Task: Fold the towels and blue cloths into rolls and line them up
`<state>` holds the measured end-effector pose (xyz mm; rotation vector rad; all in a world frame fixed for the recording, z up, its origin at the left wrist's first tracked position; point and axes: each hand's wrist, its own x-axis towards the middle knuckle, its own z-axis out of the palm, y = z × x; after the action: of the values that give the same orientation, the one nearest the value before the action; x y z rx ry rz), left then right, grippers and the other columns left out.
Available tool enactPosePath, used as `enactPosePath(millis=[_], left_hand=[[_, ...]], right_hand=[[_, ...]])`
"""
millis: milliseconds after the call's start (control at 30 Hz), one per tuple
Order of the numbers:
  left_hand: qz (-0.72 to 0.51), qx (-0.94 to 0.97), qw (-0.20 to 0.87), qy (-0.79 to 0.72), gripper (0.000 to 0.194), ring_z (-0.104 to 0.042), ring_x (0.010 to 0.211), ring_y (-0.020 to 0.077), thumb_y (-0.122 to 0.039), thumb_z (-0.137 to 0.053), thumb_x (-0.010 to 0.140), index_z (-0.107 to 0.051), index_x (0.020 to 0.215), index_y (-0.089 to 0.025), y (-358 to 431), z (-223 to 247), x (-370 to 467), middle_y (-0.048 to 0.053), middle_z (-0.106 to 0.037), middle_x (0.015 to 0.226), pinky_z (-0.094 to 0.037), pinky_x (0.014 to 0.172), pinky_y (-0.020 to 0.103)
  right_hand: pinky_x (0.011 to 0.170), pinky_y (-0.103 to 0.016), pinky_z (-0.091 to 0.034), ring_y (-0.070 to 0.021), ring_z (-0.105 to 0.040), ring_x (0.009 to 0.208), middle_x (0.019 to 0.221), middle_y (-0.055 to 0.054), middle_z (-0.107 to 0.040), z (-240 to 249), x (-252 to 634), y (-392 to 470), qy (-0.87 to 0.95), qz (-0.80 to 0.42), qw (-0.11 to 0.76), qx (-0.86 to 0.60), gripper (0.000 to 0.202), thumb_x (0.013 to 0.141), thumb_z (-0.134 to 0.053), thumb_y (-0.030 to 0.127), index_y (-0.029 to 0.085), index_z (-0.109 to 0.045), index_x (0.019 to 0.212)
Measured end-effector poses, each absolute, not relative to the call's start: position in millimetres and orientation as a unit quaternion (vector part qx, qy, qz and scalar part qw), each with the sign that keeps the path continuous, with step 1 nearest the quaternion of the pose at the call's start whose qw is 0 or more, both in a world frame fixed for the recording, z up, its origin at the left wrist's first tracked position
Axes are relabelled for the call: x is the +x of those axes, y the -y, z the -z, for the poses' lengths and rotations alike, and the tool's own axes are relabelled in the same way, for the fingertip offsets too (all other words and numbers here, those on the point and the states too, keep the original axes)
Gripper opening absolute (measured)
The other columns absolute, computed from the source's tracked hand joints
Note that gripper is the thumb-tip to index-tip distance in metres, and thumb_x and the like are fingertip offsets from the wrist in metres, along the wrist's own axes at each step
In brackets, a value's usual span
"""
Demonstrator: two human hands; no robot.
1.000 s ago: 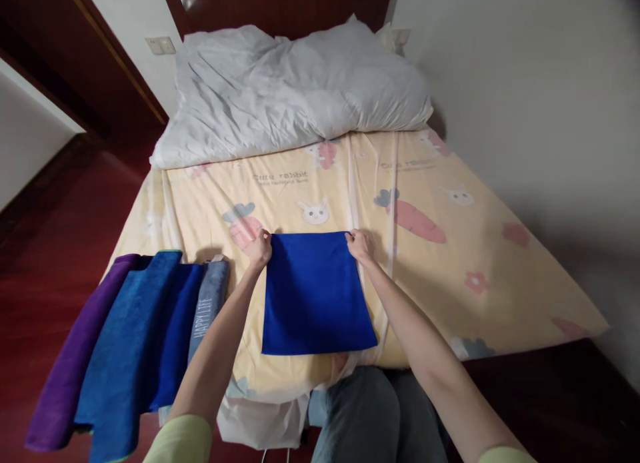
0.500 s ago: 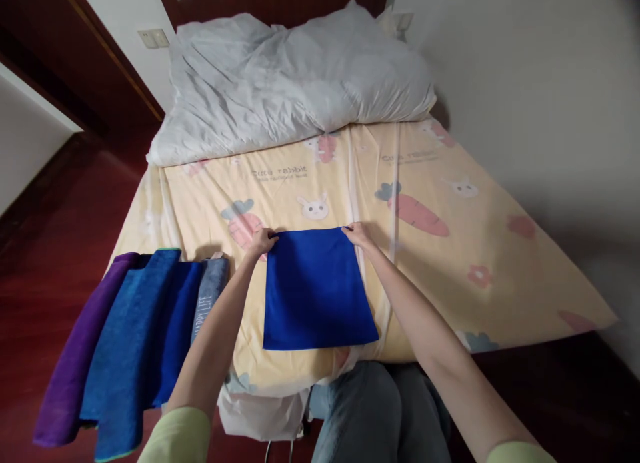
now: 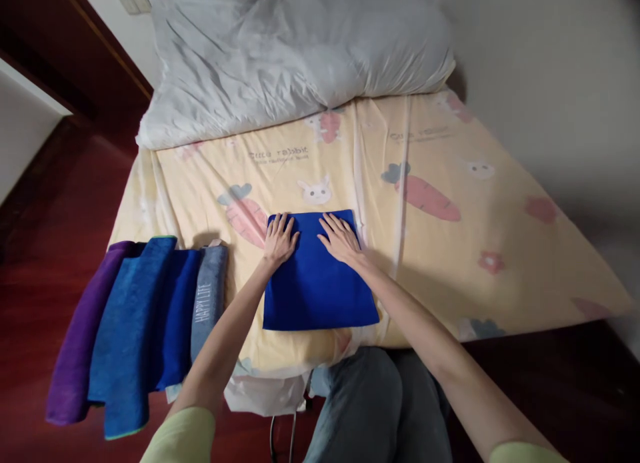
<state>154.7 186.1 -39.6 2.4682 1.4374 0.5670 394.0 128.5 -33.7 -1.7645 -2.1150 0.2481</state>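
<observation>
A blue towel lies flat in a near-square shape on the bed sheet, its near edge close to the front of the bed. My left hand rests palm down on its far left corner, fingers stretched forward. On the far right part of the same towel, my right hand is also laid flat with its fingers a little apart. Neither hand grips anything; the cloth under both palms is hidden.
To the left, purple, teal-blue, darker blue and grey "HAPPY LIFE" towels lie side by side, some overhanging the bed edge. A large pale quilt is bunched at the back of the yellow patterned sheet.
Both hands have let go of the towel's far corners and now lie flat on top of it, fingers spread. The camera view has tilted down slightly.
</observation>
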Motion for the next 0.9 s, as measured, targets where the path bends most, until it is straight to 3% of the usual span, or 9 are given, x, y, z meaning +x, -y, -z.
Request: enactPosePath(millis=[167,300,400,600,800,900], left_hand=[[-0.185,0.808,0.138,-0.542,0.063,-0.016,0.156,0.0325,-0.042,-0.043,0.1,-0.04,0.153,-0.007,-190,40,158,0.018,-0.03,0.165,-0.014,0.128,0.052],[-0.177,0.856,0.133,-0.468,0.061,-0.01,0.158,0.0307,-0.037,-0.041,0.101,-0.04,0.154,-0.007,-147,31,164,0.017,-0.026,0.166,-0.011,0.129,0.054],[-0.142,0.899,0.147,-0.387,0.061,-0.012,0.157,0.0275,-0.035,-0.038,0.103,-0.034,0.157,-0.009,-88,30,159,0.015,-0.024,0.167,-0.015,0.13,0.051],[-0.124,0.894,0.152,-0.402,0.064,-0.013,0.157,0.0273,-0.032,-0.04,0.103,-0.022,0.163,-0.019,-10,28,110,0.01,-0.019,0.168,-0.02,0.129,0.052],[-0.11,0.904,0.16,-0.382,0.067,-0.016,0.156,0.0293,-0.033,-0.047,0.102,-0.023,0.163,-0.02,26,30,62,0.011,-0.02,0.168,-0.023,0.128,0.053],[-0.114,0.908,0.186,-0.357,0.065,-0.021,0.155,0.0288,-0.031,-0.048,0.101,-0.027,0.161,-0.022,39,30,46,0.01,-0.027,0.166,-0.026,0.127,0.054]], right_hand=[[0.129,-0.05,-0.014,-0.0266,-0.019,0.156,0.165,-0.015,-0.027,39,398,-139,0.684,-0.089,0.177,-0.702,0.063,0.107,-0.031,0.04,0.004,-0.033,0.158],[0.13,-0.053,-0.01,-0.0258,-0.012,0.157,0.166,-0.012,-0.023,32,378,-110,0.747,-0.089,0.186,-0.632,0.062,0.106,-0.035,0.036,0.008,-0.028,0.161],[0.13,-0.051,-0.015,-0.0239,-0.015,0.156,0.166,-0.009,-0.023,31,364,-59,0.807,-0.115,0.182,-0.55,0.06,0.107,-0.037,0.034,0.012,-0.027,0.162],[0.129,-0.052,-0.023,-0.0251,-0.023,0.154,0.165,-0.007,-0.027,26,384,15,0.818,-0.15,0.17,-0.529,0.06,0.106,-0.042,0.031,0.019,-0.026,0.163],[0.128,-0.052,-0.028,-0.0259,-0.031,0.151,0.162,-0.005,-0.033,22,415,73,0.838,-0.172,0.15,-0.496,0.059,0.105,-0.048,0.027,0.023,-0.03,0.161],[0.126,-0.052,-0.033,-0.0265,-0.04,0.147,0.157,-0.005,-0.042,21,430,104,0.834,-0.192,0.166,-0.49,0.059,0.103,-0.053,0.026,0.025,-0.036,0.159]])
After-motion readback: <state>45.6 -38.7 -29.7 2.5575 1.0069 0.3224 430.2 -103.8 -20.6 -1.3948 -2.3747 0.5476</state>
